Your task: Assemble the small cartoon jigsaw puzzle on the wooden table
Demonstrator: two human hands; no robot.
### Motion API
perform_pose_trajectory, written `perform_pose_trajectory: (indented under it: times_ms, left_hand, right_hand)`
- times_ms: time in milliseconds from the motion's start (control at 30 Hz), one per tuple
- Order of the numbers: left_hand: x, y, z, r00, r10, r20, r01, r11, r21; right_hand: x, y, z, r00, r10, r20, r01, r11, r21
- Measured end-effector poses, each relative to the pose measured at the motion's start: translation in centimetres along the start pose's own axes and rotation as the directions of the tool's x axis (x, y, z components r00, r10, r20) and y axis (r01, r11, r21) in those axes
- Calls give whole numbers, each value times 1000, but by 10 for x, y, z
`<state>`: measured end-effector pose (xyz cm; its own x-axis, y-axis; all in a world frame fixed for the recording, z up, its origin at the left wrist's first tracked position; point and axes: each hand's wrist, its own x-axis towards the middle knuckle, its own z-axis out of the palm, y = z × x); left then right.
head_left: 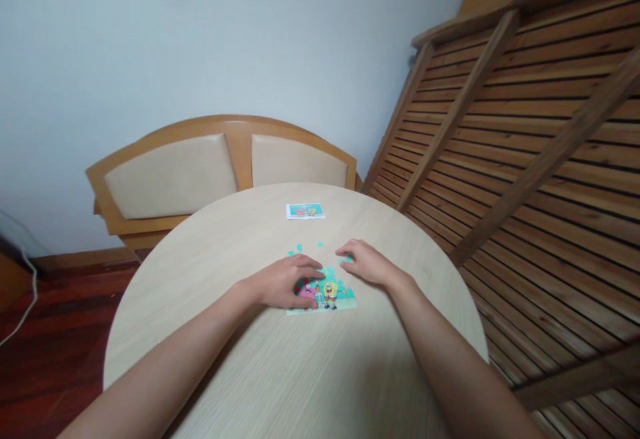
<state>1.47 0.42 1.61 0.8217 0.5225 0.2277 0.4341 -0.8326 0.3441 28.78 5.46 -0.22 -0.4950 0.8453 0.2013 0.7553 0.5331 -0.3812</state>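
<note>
A partly joined jigsaw puzzle lies on the table, with cartoon figures in yellow and pink on a turquoise ground. Its upper edge is uneven. My left hand rests over the puzzle's left side, fingers apart, covering part of the pink figure. Just beyond the puzzle's upper right is my right hand, thumb and forefinger spread. A turquoise puzzle piece shows between them; whether they touch it I cannot tell. Several more loose turquoise pieces lie beyond my left hand.
Farther back on the round pale table lies a small picture card with similar cartoon figures. A padded wooden headboard stands behind the table. A slatted wooden frame leans at the right. A white cable hangs at the left.
</note>
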Motion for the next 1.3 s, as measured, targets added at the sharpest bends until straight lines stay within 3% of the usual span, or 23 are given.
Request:
perform_pose_trajectory:
  times_ms: [100,367,467,567,633,733,867,1067,1300]
  left_hand:
    - [2,3,4,1000,3,26,-3,1000,28]
    - [0,-3,6,999,-12,34,9,996,89]
    - [-1,-7,5,999,-28,23,26,996,85]
    - [-3,-9,5,998,-50,34,46,995,85]
    - [-3,-9,5,998,-54,36,50,995,83]
    - [-2,-7,4,998,-59,35,57,996,72]
    - [-2,-5,3,995,-84,54,80,994,68]
    - [-2,-4,2,994,-91,65,86,993,75]
    - [-2,-5,3,993,-99,71,92,992,89]
  right_hand:
    - [-1,-1,-3,999,34,-7,-35,995,-89]
    - [-1,-12,-7,997,84,-1,-84,996,18]
    - [1,-10,-2,995,96,31,-100,979,177]
    - [4,-7,4,988,126,84,-150,891,429]
    - [5,-7,6,984,135,116,-175,848,500]
    - [4,-11,4,983,102,153,-169,835,525]
    - [1,-17,2,978,-37,207,-81,842,533]
    - [3,-17,7,988,20,153,-95,862,498]
    - [3,-19,8,990,-6,139,-54,903,425]
